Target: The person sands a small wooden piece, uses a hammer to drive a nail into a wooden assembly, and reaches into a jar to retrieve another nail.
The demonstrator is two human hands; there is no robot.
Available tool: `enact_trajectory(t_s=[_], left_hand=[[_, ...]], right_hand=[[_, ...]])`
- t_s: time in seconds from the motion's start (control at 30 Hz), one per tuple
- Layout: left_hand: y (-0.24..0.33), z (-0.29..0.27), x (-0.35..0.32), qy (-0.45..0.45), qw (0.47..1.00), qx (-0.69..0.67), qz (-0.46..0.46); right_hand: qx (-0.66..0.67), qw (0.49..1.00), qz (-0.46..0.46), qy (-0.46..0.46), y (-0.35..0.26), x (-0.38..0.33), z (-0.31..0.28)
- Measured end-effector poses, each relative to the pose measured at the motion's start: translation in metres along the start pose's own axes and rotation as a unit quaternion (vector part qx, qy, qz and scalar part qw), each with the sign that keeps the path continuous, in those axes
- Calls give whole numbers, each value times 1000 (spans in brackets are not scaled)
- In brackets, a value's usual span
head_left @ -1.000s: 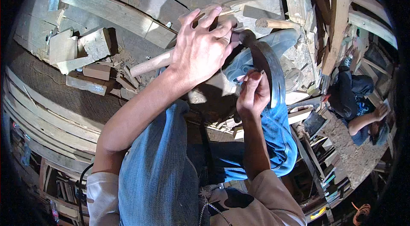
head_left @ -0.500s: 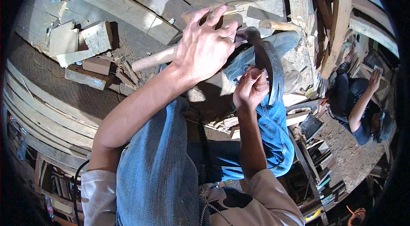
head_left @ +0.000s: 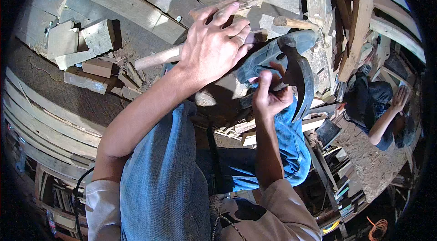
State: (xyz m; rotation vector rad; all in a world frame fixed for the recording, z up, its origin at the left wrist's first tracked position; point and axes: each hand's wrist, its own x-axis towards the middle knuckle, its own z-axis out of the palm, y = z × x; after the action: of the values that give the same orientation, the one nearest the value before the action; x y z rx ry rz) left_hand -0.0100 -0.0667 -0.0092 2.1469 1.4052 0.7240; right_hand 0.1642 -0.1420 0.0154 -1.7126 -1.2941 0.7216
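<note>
My left hand (head_left: 211, 52) grips a pale wooden handle (head_left: 157, 58) over the planks, its fingers partly spread. The handle runs under my palm. Its darker end (head_left: 258, 35) sticks out past my fingers. In my right hand (head_left: 273, 97) is a dark metal claw hammer head (head_left: 300, 74), pinched between thumb and fingers, with its curved claw pointing down toward my knee. A gap separates the head from the handle's end. Some of the right fingers are hidden behind the metal. Beneath the head lies my grey-blue shoe (head_left: 259, 61).
A thick wood block (head_left: 277, 2) lies beyond my hands. Near it rests another round wooden handle (head_left: 296, 23). Offcuts (head_left: 88, 43) are piled at the left, with scrap wood at the right. Another person (head_left: 380, 109) sits at the far right, one hand raised.
The hammer head has come away from the handle's end and moved slightly right and up with my right hand. My right thumb has lifted. My left hand keeps its hold.
</note>
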Motion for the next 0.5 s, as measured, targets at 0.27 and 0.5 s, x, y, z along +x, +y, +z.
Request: enact_trajectory(t_s=[0.27, 0.5], left_hand=[[1, 1, -1, -16, 1000, 6, -7], [3, -4, 2, -10, 1000, -1, -2]], right_hand=[[-68, 996, -20, -56, -5, 28, 22], [6, 998, 36, -50, -12, 40, 33]])
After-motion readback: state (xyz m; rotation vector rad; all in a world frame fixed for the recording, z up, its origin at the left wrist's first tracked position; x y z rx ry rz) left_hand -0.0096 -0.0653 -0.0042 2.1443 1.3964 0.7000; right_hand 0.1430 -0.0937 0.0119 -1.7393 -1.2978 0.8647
